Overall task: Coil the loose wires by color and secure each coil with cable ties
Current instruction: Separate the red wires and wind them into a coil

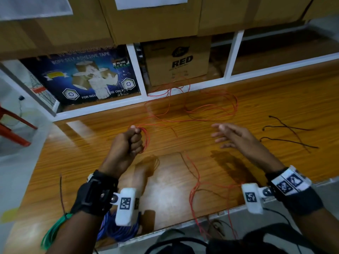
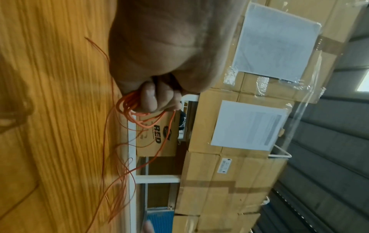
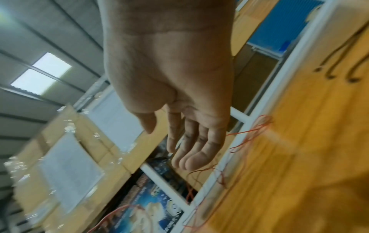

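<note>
Gripping a few red wire (image 1: 192, 114) loops, the left hand (image 1: 128, 143) fists tight; the right hand (image 1: 233, 136) hovers empty, fingers spread — slack across the desk (image 1: 275, 99) could tangle.

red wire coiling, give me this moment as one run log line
left hand grips red wire loops | right hand open above table | cable ties untouched
</note>
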A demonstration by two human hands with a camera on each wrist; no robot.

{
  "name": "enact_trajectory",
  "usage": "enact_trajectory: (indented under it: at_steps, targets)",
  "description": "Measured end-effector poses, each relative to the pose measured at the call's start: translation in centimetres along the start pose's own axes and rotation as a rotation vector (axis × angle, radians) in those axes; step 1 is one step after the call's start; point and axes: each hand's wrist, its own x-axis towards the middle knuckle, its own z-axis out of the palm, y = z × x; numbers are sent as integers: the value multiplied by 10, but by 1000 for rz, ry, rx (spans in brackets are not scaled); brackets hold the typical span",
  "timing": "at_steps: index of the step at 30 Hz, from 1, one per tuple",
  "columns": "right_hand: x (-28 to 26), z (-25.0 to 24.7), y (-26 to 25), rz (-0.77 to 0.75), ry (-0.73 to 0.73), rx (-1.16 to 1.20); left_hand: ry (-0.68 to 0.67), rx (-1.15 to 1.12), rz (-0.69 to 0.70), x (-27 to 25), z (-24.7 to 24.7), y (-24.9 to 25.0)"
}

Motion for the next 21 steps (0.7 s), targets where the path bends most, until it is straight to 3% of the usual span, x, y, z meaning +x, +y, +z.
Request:
enact_trajectory:
  at_steps: [6,8,12,14,17,21]
  targets:
    - [8,48,-44,-242,-144,-216,-151,59,-27,-19,37,7]
    - [14,66,-50,-275,-178,-193,-217,50,-43,-25,46,10]
    - [22,76,-53,-349,8,-217,-315,-5,-76,-37,47,17]
    - [22,73,-57,-412,21,-288,-327,-10,-78,-40,45,20]
    - [21,69,-63,-497,-89,-294,-355,-9,-81,-45,45,25]
    - [14,68,-67,-458,-232,-83,-407,-98,-65,-51,45,23]
